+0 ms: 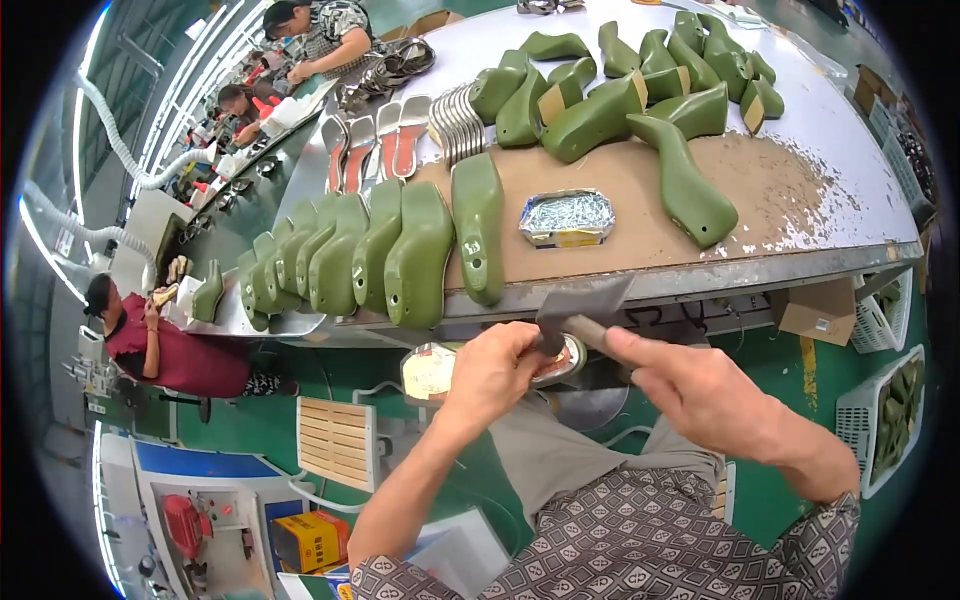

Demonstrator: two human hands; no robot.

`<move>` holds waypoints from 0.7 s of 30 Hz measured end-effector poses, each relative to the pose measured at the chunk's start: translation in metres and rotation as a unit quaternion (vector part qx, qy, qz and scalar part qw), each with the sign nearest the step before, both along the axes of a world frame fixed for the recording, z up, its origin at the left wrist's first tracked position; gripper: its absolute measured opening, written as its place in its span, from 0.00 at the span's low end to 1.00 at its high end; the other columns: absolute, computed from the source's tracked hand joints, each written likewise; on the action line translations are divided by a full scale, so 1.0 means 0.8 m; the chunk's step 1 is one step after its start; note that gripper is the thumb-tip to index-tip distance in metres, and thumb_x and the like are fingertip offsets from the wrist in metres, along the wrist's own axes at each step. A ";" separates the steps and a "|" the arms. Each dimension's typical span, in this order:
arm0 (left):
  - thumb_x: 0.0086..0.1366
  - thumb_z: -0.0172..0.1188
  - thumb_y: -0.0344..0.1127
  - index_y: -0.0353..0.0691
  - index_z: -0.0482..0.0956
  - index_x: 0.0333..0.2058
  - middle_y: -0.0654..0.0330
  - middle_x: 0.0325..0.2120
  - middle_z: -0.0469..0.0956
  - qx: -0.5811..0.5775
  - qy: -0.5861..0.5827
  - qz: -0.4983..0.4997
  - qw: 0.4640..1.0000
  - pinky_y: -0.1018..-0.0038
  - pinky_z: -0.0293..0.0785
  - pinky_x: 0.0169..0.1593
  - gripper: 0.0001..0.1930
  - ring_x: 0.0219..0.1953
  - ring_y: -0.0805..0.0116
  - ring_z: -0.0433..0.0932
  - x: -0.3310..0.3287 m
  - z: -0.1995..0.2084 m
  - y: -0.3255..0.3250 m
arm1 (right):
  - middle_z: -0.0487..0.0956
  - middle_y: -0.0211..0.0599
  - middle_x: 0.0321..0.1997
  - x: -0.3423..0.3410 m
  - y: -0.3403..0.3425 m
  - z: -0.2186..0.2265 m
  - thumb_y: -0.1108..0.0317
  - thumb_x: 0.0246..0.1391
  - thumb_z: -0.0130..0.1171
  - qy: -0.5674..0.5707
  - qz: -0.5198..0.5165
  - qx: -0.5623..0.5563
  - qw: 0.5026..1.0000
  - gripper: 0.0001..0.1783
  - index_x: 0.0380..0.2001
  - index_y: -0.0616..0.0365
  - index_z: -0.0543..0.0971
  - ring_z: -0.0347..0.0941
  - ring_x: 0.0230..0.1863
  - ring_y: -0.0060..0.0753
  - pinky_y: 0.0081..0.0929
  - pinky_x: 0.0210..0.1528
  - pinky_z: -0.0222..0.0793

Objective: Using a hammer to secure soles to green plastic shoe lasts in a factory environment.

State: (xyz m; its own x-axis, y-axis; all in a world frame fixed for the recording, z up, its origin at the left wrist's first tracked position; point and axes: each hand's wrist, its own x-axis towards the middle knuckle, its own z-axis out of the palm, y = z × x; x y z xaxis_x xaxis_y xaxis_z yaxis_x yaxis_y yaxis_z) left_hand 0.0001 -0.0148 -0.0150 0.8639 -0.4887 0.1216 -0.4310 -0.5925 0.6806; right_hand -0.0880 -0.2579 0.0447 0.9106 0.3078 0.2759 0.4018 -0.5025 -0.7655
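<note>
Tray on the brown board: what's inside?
The tray holds a heap of small, thin silvery pieces, probably nails. The heap covers the tray's bottom, so anything lying beneath the top layer can't be seen.

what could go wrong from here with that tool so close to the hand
The blurred hammer in the right hand is close to the left hand, so a stray blow might catch the fingers. The open box of small metal pieces is near the edge of the table; a bump could spill them.
</note>
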 end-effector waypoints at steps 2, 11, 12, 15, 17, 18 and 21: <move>0.56 0.66 0.38 0.38 0.77 0.29 0.53 0.29 0.78 0.026 0.037 0.016 0.999 0.60 0.71 0.37 0.10 0.35 0.49 0.76 -0.001 0.006 0.002 | 0.80 0.48 0.35 0.002 0.001 0.006 0.76 0.58 0.56 0.037 0.005 -0.015 0.999 0.25 0.60 0.57 0.69 0.77 0.31 0.47 0.32 0.36 0.75; 0.48 0.71 0.51 0.44 0.77 0.48 0.56 0.43 0.80 0.199 -0.132 -0.123 0.963 0.61 0.68 0.51 0.29 0.46 0.57 0.78 0.008 0.039 0.046 | 0.78 0.39 0.43 -0.039 -0.039 -0.043 0.76 0.61 0.53 0.069 -0.065 0.090 0.991 0.30 0.65 0.56 0.59 0.71 0.34 0.22 0.22 0.39 0.69; 0.48 0.71 0.49 0.44 0.78 0.47 0.57 0.41 0.81 0.194 -0.112 -0.113 0.968 0.62 0.69 0.50 0.29 0.44 0.58 0.78 0.007 0.035 0.046 | 0.77 0.35 0.38 -0.048 -0.044 -0.044 0.77 0.60 0.52 0.189 -0.085 0.111 0.972 0.30 0.65 0.55 0.59 0.66 0.28 0.21 0.21 0.34 0.66; 0.48 0.70 0.46 0.44 0.79 0.46 0.60 0.37 0.82 0.174 -0.114 -0.100 0.973 0.64 0.69 0.46 0.26 0.40 0.59 0.80 0.004 0.027 0.035 | 0.76 0.33 0.35 -0.061 -0.052 -0.054 0.76 0.61 0.50 0.132 -0.161 0.119 0.971 0.29 0.65 0.56 0.59 0.66 0.26 0.19 0.19 0.31 0.64; 0.48 0.70 0.46 0.43 0.79 0.46 0.59 0.38 0.82 0.174 -0.115 -0.091 0.974 0.64 0.69 0.46 0.26 0.40 0.60 0.80 0.002 0.027 0.030 | 0.74 0.31 0.31 -0.073 -0.059 -0.052 0.75 0.63 0.49 0.093 -0.159 0.210 0.960 0.28 0.66 0.57 0.58 0.61 0.23 0.14 0.16 0.27 0.62; 0.48 0.70 0.46 0.43 0.79 0.46 0.59 0.38 0.82 0.177 -0.116 -0.089 0.973 0.64 0.69 0.46 0.26 0.40 0.60 0.80 0.000 0.027 0.028 | 0.76 0.35 0.33 -0.074 -0.063 -0.050 0.76 0.62 0.49 0.092 -0.144 0.201 0.964 0.29 0.66 0.58 0.59 0.66 0.24 0.18 0.18 0.29 0.65; 0.47 0.70 0.47 0.44 0.79 0.45 0.59 0.38 0.82 0.182 -0.118 -0.083 0.973 0.66 0.71 0.44 0.26 0.39 0.60 0.80 -0.002 0.027 0.027 | 0.80 0.49 0.44 -0.059 -0.061 -0.038 0.77 0.61 0.51 0.047 -0.109 0.051 0.992 0.28 0.64 0.58 0.63 0.79 0.35 0.37 0.25 0.39 0.72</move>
